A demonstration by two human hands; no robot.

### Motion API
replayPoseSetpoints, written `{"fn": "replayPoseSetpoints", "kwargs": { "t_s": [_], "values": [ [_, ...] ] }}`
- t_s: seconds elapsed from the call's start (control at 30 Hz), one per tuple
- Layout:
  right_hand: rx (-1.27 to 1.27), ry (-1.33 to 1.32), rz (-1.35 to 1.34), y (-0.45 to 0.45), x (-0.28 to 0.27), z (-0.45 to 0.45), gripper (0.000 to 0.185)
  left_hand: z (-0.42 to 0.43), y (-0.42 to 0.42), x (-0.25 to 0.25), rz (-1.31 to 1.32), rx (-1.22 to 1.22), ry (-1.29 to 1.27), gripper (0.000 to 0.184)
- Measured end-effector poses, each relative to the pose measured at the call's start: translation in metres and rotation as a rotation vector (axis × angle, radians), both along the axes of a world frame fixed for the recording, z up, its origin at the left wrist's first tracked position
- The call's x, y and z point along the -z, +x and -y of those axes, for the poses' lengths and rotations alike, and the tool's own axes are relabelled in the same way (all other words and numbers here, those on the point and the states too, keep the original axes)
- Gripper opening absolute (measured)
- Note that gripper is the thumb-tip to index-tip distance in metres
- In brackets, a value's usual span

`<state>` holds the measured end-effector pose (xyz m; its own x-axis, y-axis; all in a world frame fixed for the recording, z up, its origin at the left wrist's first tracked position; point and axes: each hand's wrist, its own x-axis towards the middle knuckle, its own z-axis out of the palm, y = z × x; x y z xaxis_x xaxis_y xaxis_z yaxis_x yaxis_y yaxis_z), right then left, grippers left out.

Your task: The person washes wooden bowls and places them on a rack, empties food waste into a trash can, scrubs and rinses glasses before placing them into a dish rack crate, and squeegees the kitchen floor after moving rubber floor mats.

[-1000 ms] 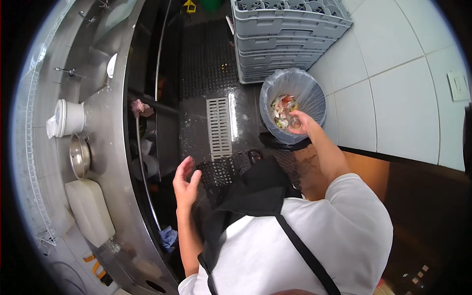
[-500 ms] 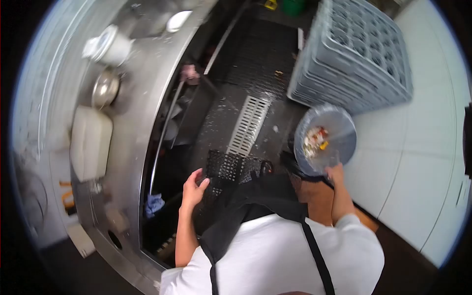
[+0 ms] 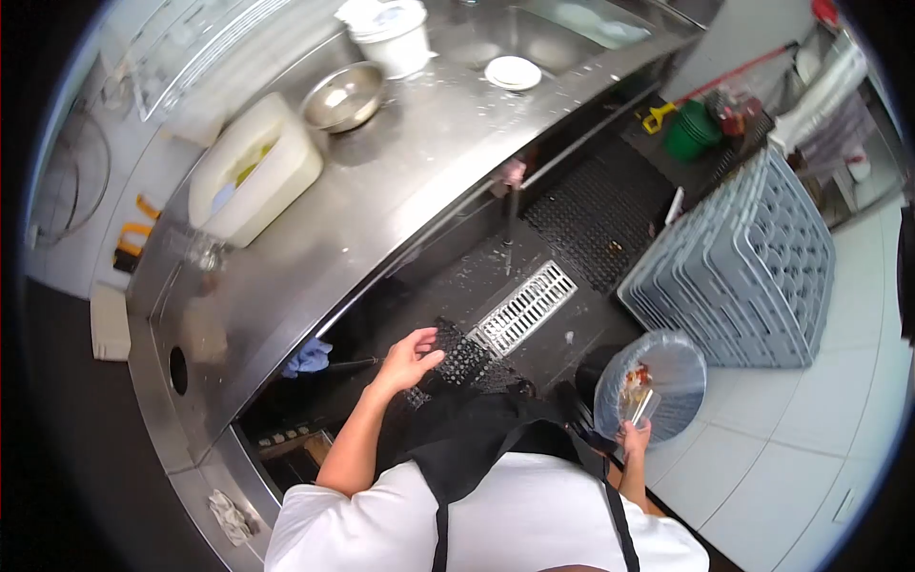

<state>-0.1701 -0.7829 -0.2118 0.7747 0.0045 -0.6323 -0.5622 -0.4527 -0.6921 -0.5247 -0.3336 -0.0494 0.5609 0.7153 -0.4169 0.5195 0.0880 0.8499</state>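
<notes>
My right hand (image 3: 634, 437) is closed around a small clear container (image 3: 647, 405), which looks like a drinking glass. It is held tilted over the near side of a round bin (image 3: 681, 381) lined with a clear bag. Red and pale food scraps (image 3: 636, 377) lie inside the bin. My left hand (image 3: 410, 362) hangs in the air with its fingers apart and nothing in it, between the steel counter (image 3: 381, 214) and the floor drain grate (image 3: 526, 310).
Grey glass racks (image 3: 734, 267) stand stacked beyond the bin. The counter carries a white tub (image 3: 255, 172), a metal bowl (image 3: 345, 97), a white bucket (image 3: 391, 38) and a white plate (image 3: 513, 73). A blue cloth (image 3: 308, 357) hangs below its edge. Farther off stands a green bucket (image 3: 691, 131).
My view has swung left, bringing more of the counter into sight. The clear container in my right hand now shows more plainly over the bin. My left hand stays open.
</notes>
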Motion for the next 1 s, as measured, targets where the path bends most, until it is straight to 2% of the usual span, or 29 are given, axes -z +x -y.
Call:
{"fn": "replayPoseSetpoints", "kwargs": {
  "t_s": [0.03,0.07,0.1,0.13,0.2,0.27,0.3,0.33,0.37,0.4,0.43,0.47,0.53,0.57,0.63,0.67,0.7,0.77,0.87,0.9,1.0],
  "values": [
    [-0.072,0.226,0.038,-0.008,-0.014,-0.034,0.073,-0.003,-0.007,-0.004,0.047,0.007,-0.034,0.059],
    [-0.249,0.383,0.054,-0.016,-0.037,-0.077,0.077,-0.009,-0.01,-0.009,0.096,0.017,-0.06,0.059],
    [-0.486,0.33,0.269,-0.016,-0.015,-0.109,0.079,-0.015,-0.013,-0.006,0.162,0.051,-0.077,0.061],
    [-0.457,0.509,0.11,-0.043,-0.076,-0.176,0.081,-0.021,-0.008,-0.028,0.171,0.124,-0.084,0.063],
    [-0.797,0.5,0.255,-0.076,-0.101,-0.28,0.085,-0.039,-0.009,-0.043,0.222,0.269,-0.043,0.07],
    [-1.058,0.689,0.375,-0.125,-0.119,-0.383,0.089,-0.059,-0.016,-0.058,0.315,0.228,0.077,0.091],
    [-1.194,0.699,0.399,-0.165,-0.162,-0.427,0.091,-0.07,-0.019,-0.051,0.502,0.066,0.104,0.089],
    [-1.302,0.851,0.148,-0.208,-0.219,-0.465,0.091,-0.083,-0.028,-0.045,0.686,-0.093,0.136,0.087],
    [-1.487,1.016,0.123,-0.238,-0.231,-0.501,0.088,-0.097,-0.048,-0.051,0.81,-0.301,0.034,0.081],
    [-1.709,0.897,0.503,-0.256,-0.247,-0.531,0.076,-0.113,-0.067,-0.063,0.936,-0.503,-0.068,0.077],
    [-1.829,0.875,0.781,-0.273,-0.258,-0.562,0.066,-0.128,-0.099,-0.077,0.924,-0.67,-0.053,0.069],
    [-1.924,0.848,1.074,-0.29,-0.269,-0.594,0.057,-0.146,-0.135,-0.064,0.893,-0.75,0.024,0.069],
    [-1.874,0.997,0.9,-0.331,-0.295,-0.656,0.044,-0.16,-0.206,-0.074,0.795,-0.929,0.115,0.069],
    [-1.85,1.02,0.923,-0.352,-0.311,-0.687,0.041,-0.162,-0.237,-0.074,0.739,-1.027,0.142,0.069],
    [-1.947,1.104,0.995,-0.396,-0.344,-0.754,0.039,-0.153,-0.281,-0.082,0.793,-1.282,0.118,0.064],
    [-2.018,1.059,1.069,-0.418,-0.356,-0.79,0.036,-0.149,-0.298,-0.078,0.809,-1.355,0.11,0.062],
    [-1.951,1.224,1.199,-0.44,-0.351,-0.834,0.032,-0.143,-0.312,-0.073,0.823,-1.433,0.103,0.061],
    [-1.962,1.048,1.129,-0.483,-0.332,-0.922,0.041,-0.123,-0.324,-0.059,0.842,-1.548,0.085,0.057],
    [-2.372,0.707,1.433,-0.53,-0.282,-1.009,0.058,-0.104,-0.333,-0.044,0.852,-1.588,0.109,0.053],
    [-2.579,0.55,1.533,-0.54,-0.272,-1.019,0.069,-0.1,-0.333,-0.046,0.855,-1.58,0.119,0.053],
    [-2.703,0.248,1.553,-0.562,-0.259,-1.019,0.066,-0.102,-0.344,-0.05,0.845,-1.544,0.167,0.052]
  ]
}}
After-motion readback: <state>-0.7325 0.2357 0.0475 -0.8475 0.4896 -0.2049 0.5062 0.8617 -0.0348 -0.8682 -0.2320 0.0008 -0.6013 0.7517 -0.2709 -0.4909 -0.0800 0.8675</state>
